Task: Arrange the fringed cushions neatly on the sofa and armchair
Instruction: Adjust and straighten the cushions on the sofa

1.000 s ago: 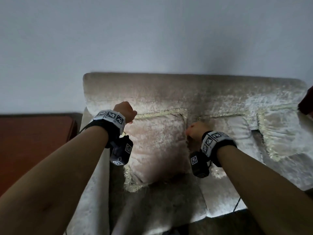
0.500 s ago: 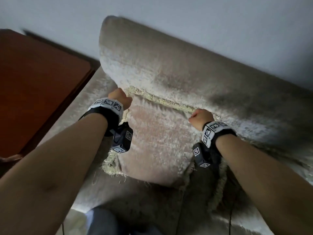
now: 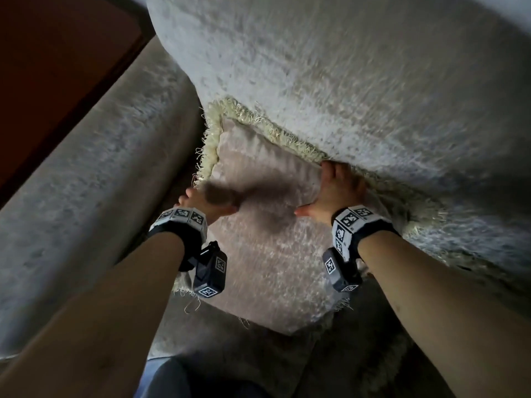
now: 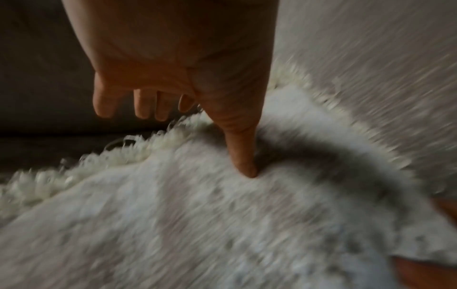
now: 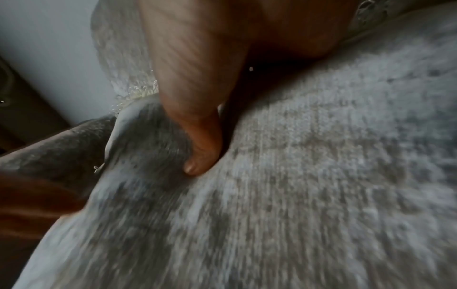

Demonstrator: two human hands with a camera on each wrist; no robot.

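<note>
We had the cushion [image 3: 267, 254] leaning against the sofa back [image 3: 359, 81] in the corner by the armrest [image 3: 86, 182], its lower edge on the seat [image 3: 224, 354] and its cream fringe [image 3: 214, 139] running up the left side and along the top. The cushion lay between and under our two hands. Our left hand [image 3: 201, 203] sat at its left edge, just beside the fringe; from the left wrist view the thumb [image 4: 243, 156] was pressed straight down into the pile while the other fingers [image 4: 146, 105] hung straight and apart beyond the edge, gripping nothing. Our right hand [image 3: 334, 196] lay flat on the upper right part, fingertips reaching the fringe where the cushion met the sofa back, thumb stretched out sideways on the fabric. In the right wrist view the thumb [image 5: 201, 156] dented the cover; the fingers there were hidden. A reddish-brown table [image 3: 57, 53] stood beyond the armrest.
</note>
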